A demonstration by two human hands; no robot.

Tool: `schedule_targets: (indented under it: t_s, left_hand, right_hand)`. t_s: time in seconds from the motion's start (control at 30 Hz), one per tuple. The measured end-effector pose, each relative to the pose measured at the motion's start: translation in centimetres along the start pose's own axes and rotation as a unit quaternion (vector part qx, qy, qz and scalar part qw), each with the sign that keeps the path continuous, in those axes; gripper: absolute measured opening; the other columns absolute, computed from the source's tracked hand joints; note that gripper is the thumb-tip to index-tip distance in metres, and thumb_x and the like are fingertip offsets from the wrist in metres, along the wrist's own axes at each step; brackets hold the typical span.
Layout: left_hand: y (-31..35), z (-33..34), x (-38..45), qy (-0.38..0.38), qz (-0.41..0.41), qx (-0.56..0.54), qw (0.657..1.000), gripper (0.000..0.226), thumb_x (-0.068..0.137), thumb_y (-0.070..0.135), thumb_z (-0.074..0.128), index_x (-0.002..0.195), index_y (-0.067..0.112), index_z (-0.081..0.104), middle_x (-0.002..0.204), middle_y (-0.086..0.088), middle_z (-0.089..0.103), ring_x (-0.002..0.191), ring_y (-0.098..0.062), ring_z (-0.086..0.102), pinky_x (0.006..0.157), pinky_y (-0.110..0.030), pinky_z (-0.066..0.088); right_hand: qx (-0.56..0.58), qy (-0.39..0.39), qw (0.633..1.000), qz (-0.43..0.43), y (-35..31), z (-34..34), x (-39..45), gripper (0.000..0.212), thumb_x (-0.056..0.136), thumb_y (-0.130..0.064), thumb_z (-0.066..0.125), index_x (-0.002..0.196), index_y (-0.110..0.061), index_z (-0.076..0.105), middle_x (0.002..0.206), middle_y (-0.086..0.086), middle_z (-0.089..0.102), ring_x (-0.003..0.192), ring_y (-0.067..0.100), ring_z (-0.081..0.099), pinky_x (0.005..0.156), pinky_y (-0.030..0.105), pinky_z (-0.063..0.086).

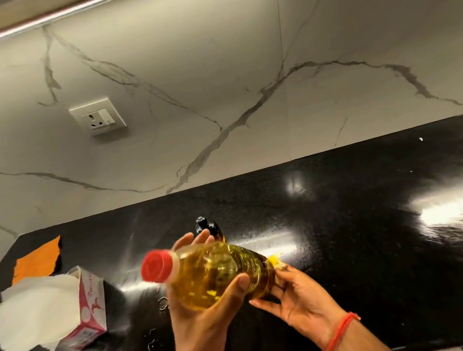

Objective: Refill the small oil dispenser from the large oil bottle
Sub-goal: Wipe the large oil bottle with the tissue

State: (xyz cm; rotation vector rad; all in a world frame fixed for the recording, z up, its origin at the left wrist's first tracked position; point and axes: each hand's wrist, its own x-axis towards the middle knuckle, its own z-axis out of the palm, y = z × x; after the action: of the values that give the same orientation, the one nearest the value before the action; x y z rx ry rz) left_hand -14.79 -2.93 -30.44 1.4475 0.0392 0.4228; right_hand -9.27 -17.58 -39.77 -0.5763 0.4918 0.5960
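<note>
The large oil bottle (218, 273), clear plastic full of yellow oil, lies almost on its side in the air above the black counter, its red cap (156, 265) on and pointing left toward me. My left hand (199, 310) wraps the bottle's body from below, thumb over the front. My right hand (295, 295) grips the bottle's base end. Behind the bottle stands the small oil dispenser (207, 227); only its black top and a sliver of amber body show, the rest is hidden by my left fingers and the bottle.
A pink tissue box (92, 305) with white paper spilling out lies at the left on the black counter (367, 220). An orange cloth (37, 259) sits behind it. A white wall socket (98, 120) is on the marble backsplash.
</note>
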Motion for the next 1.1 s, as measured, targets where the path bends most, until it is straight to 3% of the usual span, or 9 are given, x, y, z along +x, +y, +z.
schedule_targets:
  t_s: [0.07,0.17,0.3,0.43,0.53,0.6,0.77,0.9,1.1]
  left_hand:
    - [-0.6,1.0,0.4,0.015,0.004,0.019,1.0,0.108,0.046,0.041,0.101,0.139,0.021,0.05,0.128,0.001,0.07,0.114,-0.02,0.071,0.089,-0.032,0.06]
    - [-1.3,2.2,1.0,0.036,-0.012,0.03,0.999,0.076,0.051,0.011,0.1,0.117,0.017,0.064,0.101,-0.005,0.078,0.089,-0.025,0.077,0.074,-0.032,0.064]
    - [-0.7,2.7,2.2,0.061,-0.006,-0.003,0.998,0.056,0.051,0.031,0.093,0.103,0.03,0.074,0.099,-0.005,0.079,0.09,-0.024,0.077,0.075,-0.032,0.062]
    - [0.8,3.2,3.5,0.092,-0.031,-0.08,0.992,0.058,0.055,0.042,0.086,0.11,0.032,0.069,0.096,0.004,0.076,0.093,-0.017,0.074,0.084,-0.039,0.059]
    - [1.7,3.6,3.7,0.113,-0.065,-0.114,0.985,0.081,0.061,0.048,0.079,0.133,0.019,0.056,0.107,-0.001,0.07,0.105,-0.027,0.068,0.087,-0.048,0.056]
    - [2.1,3.8,3.6,0.119,-0.08,-0.126,0.982,0.081,0.061,0.05,0.078,0.134,0.025,0.056,0.112,-0.002,0.07,0.109,-0.031,0.068,0.086,-0.05,0.056]
    - [2.9,3.8,3.0,0.12,-0.076,-0.139,0.98,0.08,0.062,0.052,0.077,0.135,0.03,0.055,0.121,-0.003,0.072,0.113,-0.028,0.07,0.082,-0.046,0.059]
    - [3.2,4.3,2.0,0.123,-0.073,-0.136,0.98,0.077,0.057,0.05,0.078,0.129,0.03,0.059,0.107,0.002,0.074,0.103,-0.024,0.073,0.079,-0.046,0.062]
    - [4.1,3.7,2.6,0.14,-0.064,-0.148,0.977,0.076,0.065,0.05,0.075,0.134,0.027,0.056,0.119,-0.009,0.07,0.114,-0.038,0.068,0.088,-0.056,0.059]
  right_hand:
    - [0.015,-0.014,1.0,0.0,0.4,0.5,-0.6,0.023,0.104,-0.002,0.043,0.119,-0.008,0.058,0.091,0.018,0.074,0.079,0.031,0.075,0.063,0.056,0.062]
    - [0.013,-0.047,0.999,0.004,0.6,1.4,-1.7,0.023,0.104,-0.003,0.043,0.12,-0.005,0.059,0.093,0.02,0.076,0.075,0.03,0.078,0.064,0.054,0.063]
    - [0.008,-0.05,0.998,-0.026,0.4,1.9,-3.0,0.022,0.102,0.0,0.045,0.118,-0.004,0.06,0.095,0.018,0.075,0.079,0.026,0.077,0.08,0.054,0.061]
    - [-0.06,-0.017,0.991,-0.116,-0.1,2.4,-4.2,0.024,0.098,0.003,0.054,0.101,-0.013,0.071,0.088,0.007,0.077,0.073,0.014,0.074,0.076,0.035,0.059]
    - [-0.185,0.01,0.949,-0.254,-0.4,3.4,-5.4,0.026,0.088,0.008,0.068,0.077,-0.013,0.076,0.069,0.0,0.071,0.061,0.004,0.06,0.06,0.02,0.047]
    - [-0.24,0.021,0.916,-0.32,-0.3,3.8,-6.3,0.021,0.087,0.008,0.07,0.076,-0.009,0.076,0.062,-0.002,0.068,0.054,-0.001,0.055,0.054,0.013,0.044]
    - [-0.244,0.014,0.907,-0.343,-0.6,3.9,-7.5,0.014,0.086,0.005,0.073,0.088,-0.008,0.077,0.077,0.01,0.075,0.07,0.014,0.067,0.062,0.021,0.056]
    - [-0.184,0.025,0.922,-0.34,-0.9,4.0,-7.0,0.025,0.087,0.009,0.07,0.105,-0.009,0.074,0.087,0.013,0.077,0.078,0.016,0.072,0.065,0.024,0.058]
    - [-0.244,-0.006,0.917,-0.316,0.5,4.0,-8.2,0.018,0.083,0.018,0.069,0.084,0.001,0.074,0.07,0.015,0.073,0.062,0.018,0.068,0.06,0.025,0.057]
